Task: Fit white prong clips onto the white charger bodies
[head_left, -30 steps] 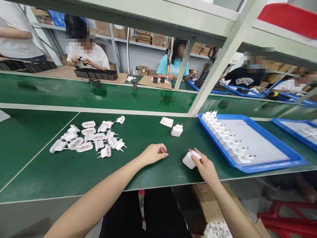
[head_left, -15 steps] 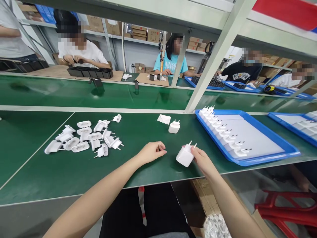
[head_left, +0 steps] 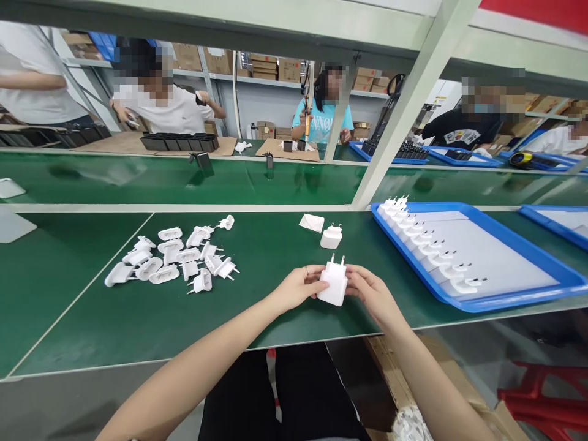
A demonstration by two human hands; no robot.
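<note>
**Q:** Surface and room?

**A:** A green conveyor surface (head_left: 82, 306) is recorded, with loose white plug pieces (head_left: 169, 257) at left and a blue tray (head_left: 519, 245) at right. A co-worker (head_left: 181, 113) is seen beyond, by shelving.

**Q:** Charger?

**A:** The white charger (head_left: 333, 283) is held mid-surface, long axis near upright, prongs upward; surface contact cannot be determined.

**Q:** Grip?

**A:** Closed on the charger's sides by the left hand (head_left: 298, 289) and right hand (head_left: 372, 295).

left hand (head_left: 297, 289) curled inward, right hand (head_left: 373, 296) curled inward, forearms angled together
</note>
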